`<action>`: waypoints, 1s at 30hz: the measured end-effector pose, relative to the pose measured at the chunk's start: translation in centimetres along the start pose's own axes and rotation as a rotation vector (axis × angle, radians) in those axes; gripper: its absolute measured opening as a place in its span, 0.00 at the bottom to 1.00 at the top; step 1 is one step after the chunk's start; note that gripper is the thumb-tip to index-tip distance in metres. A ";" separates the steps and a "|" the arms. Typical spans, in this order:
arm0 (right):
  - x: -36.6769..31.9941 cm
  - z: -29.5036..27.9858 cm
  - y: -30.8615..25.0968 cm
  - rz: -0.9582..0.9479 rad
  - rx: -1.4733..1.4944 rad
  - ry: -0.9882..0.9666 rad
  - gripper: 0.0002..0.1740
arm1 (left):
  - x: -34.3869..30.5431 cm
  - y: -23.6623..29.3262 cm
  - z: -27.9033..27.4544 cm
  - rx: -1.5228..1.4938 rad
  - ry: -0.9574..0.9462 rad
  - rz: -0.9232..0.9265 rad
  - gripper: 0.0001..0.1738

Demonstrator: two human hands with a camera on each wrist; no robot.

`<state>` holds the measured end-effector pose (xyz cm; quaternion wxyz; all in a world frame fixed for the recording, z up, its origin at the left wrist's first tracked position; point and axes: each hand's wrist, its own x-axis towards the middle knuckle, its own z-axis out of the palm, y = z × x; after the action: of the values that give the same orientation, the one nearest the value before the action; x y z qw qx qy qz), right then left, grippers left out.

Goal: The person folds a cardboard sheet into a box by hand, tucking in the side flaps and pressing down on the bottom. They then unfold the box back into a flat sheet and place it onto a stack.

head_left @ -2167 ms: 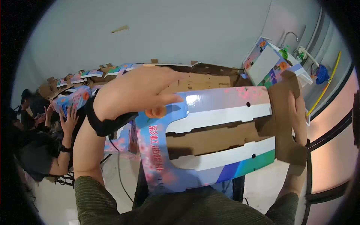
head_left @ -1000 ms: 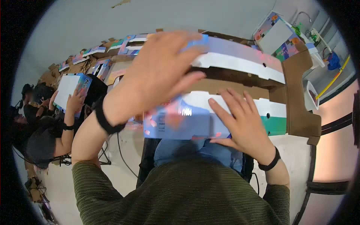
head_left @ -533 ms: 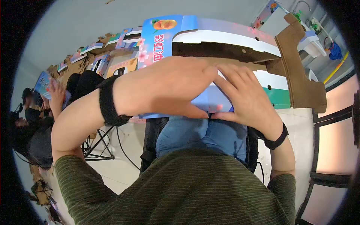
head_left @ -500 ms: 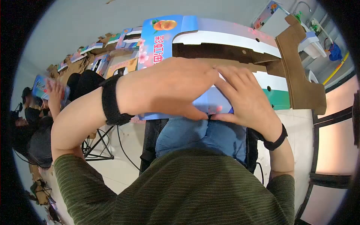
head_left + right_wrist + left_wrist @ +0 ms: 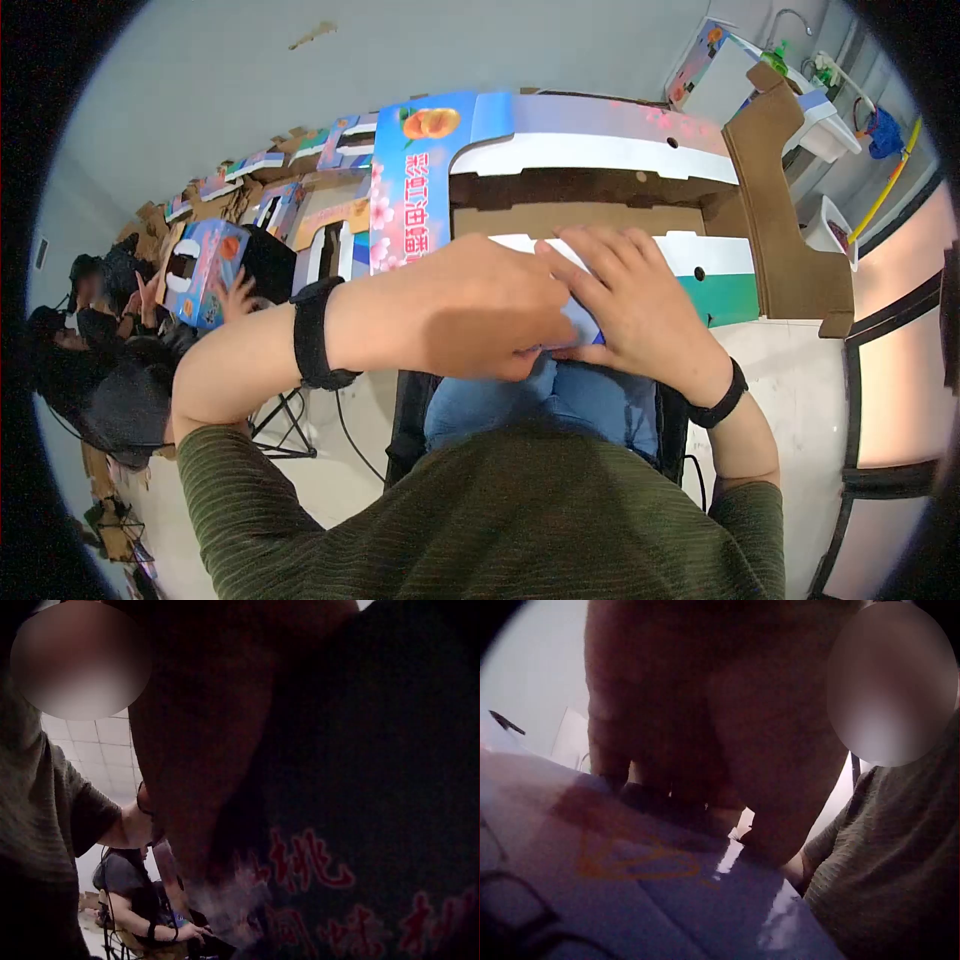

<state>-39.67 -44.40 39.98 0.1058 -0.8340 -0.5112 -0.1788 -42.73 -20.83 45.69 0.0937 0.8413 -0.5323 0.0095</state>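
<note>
The carton [image 5: 420, 190] is printed in blue with pink blossoms, red characters and orange peaches. White bands and a green corner are seen on it, and its inside is plain brown. The sweater [image 5: 500, 520] is olive green, finely ribbed. The wristbands [image 5: 315, 335] are black and the jeans [image 5: 590, 400] blue.

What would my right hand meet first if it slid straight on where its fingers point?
Probably the bare brown inner panel of the printed carton, just past the white flap the right hand presses; depth is unclear.

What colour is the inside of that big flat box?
Plain brown cardboard; the box is blue, white and pink outside. The head view shows it best.
</note>
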 end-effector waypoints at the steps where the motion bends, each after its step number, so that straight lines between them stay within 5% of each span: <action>1: 0.0 0.0 0.0 0.001 0.010 0.001 0.58 | 0.0 -0.1 0.0 0.006 -0.026 0.013 0.11; 8: -0.2 0.0 0.1 0.017 -0.012 -0.045 0.59 | -0.7 0.9 -2.6 -0.245 0.050 0.186 0.09; 12: -0.4 0.2 -0.1 0.032 0.040 0.014 0.59 | -0.8 -0.1 -2.5 -0.180 -0.002 0.139 0.09; 15: -0.4 0.2 -0.2 0.032 0.005 0.006 0.59 | -0.2 0.2 -3.6 -0.129 -0.130 0.054 0.16; 18: -0.5 -0.3 -0.2 0.033 0.031 -0.073 0.60 | 0.2 -0.9 -4.5 -0.083 0.025 0.038 0.28; 25: 0.1 -1.2 -1.1 0.054 0.019 -0.086 0.60 | -1.4 -8.6 -6.4 0.485 0.287 -0.434 0.45; 28: 0.2 -1.3 -1.1 0.054 0.003 -0.093 0.61 | -0.4 -9.3 -6.3 0.262 0.166 -0.652 0.46; 30: 0.5 -1.3 -1.1 0.046 -0.015 -0.110 0.61 | -0.9 -11.0 -5.5 0.325 0.351 -0.496 0.39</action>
<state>-40.68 -44.02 41.34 0.0753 -0.8550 -0.4953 -0.1341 -32.75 -14.53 49.34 0.0481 0.9345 -0.2789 0.2157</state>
